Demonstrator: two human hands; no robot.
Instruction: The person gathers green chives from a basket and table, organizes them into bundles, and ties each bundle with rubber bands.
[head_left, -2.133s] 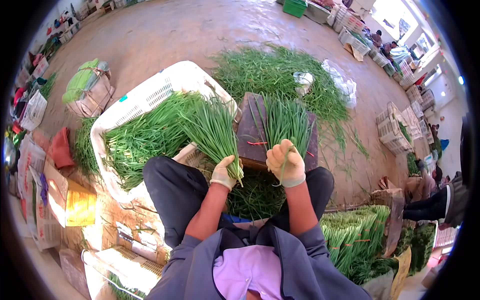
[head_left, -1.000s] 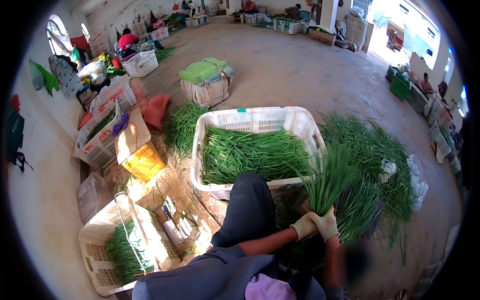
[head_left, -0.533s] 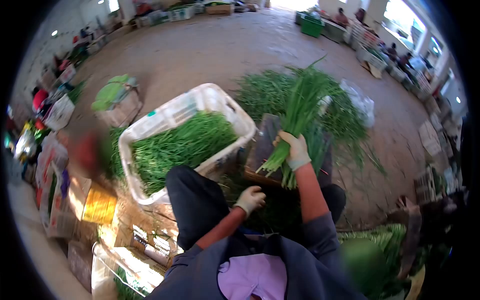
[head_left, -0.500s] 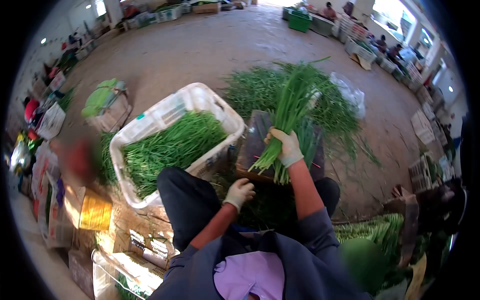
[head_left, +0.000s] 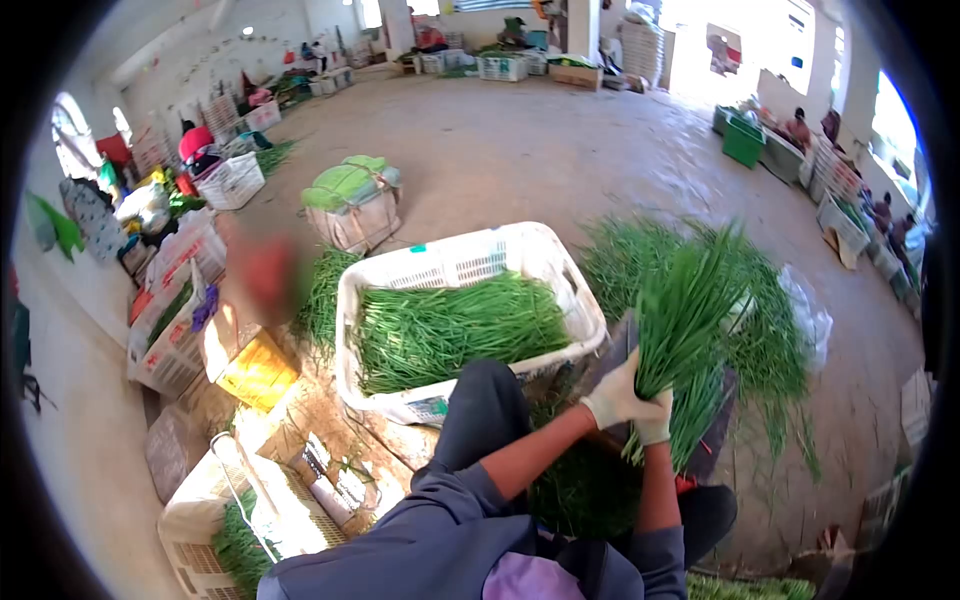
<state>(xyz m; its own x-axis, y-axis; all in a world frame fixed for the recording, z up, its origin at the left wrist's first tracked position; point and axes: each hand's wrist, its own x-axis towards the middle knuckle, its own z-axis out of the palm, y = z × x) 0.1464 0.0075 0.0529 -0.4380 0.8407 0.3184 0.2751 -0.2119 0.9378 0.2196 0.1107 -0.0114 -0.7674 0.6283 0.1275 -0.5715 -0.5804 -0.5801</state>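
The head view shows the left hand (head_left: 612, 395) and right hand (head_left: 654, 414), both in pale gloves, side by side right of centre, closed together around the lower part of a bunch of greens (head_left: 688, 305) whose leaves fan toward the upper right. Just below the bunch, more greens (head_left: 697, 425) lie on a dark box (head_left: 614, 355). Left of the hands, mid-frame, stands a white crate (head_left: 480, 262) holding cut greens (head_left: 460, 325). Behind the bunch, a loose heap (head_left: 620, 265) spreads over the floor, a clear plastic bag (head_left: 806, 318) at its right edge. A yellow box (head_left: 258, 370) stands left of the crate, and another crate (head_left: 188, 512) with greens fills the lower left.
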